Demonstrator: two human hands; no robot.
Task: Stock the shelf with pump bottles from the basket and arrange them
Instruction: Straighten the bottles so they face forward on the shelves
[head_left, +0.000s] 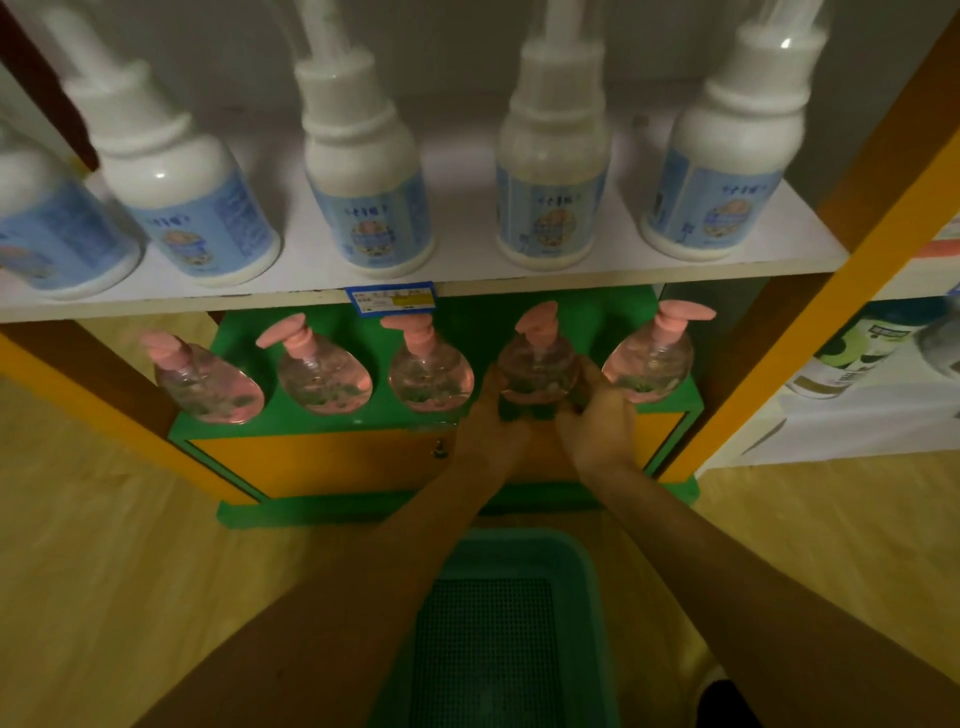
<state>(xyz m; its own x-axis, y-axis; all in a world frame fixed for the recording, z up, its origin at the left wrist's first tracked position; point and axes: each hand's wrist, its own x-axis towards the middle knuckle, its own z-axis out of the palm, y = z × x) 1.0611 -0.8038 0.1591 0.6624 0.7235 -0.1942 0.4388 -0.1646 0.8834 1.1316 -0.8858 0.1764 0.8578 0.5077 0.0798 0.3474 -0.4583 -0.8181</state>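
My left hand (491, 415) and right hand (597, 421) cup the fourth pink pump bottle (537, 364), upright on the green shelf (332, 415) (five in row); blue basket (587, 571) below

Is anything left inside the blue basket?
No bottles show in the basket: only its bare mesh floor is visible between the forearms. Its left and right edges are covered by the arms, and its near end is out of frame.

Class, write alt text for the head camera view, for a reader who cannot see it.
Both hands, left hand and right hand, grip the fourth pink pump bottle in a row of five on a green lower shelf. White pump bottles line the white shelf above; a green basket sits on the floor below.
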